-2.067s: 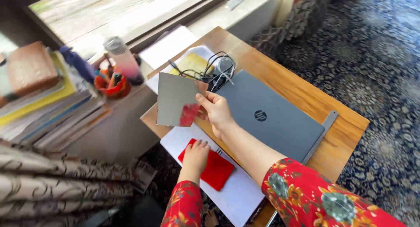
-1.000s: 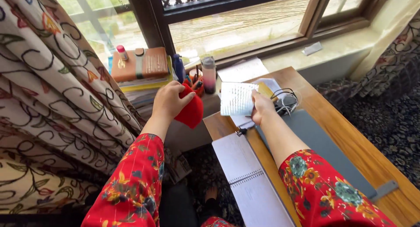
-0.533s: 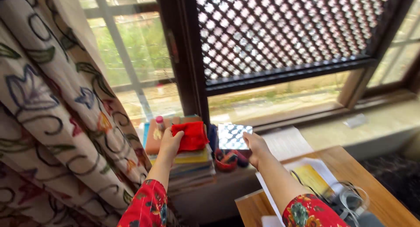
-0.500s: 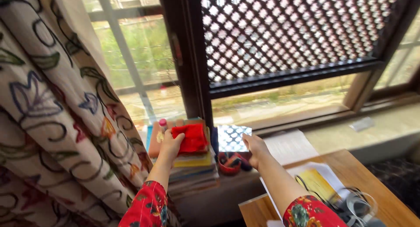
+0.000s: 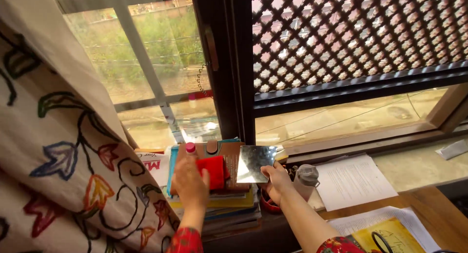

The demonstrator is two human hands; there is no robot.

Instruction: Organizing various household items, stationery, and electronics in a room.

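Right hand [image 5: 277, 181] grips mirror [image 5: 255, 163] bottom edge

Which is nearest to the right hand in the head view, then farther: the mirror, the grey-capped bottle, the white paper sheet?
1. mirror, held by the right hand, above it.
2. grey-capped bottle, just to its right.
3. white paper sheet, farther right on the sill.

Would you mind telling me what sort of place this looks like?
Probably a home study corner by a window: a book stack on the sill, a floral curtain and papers beside a wooden desk.
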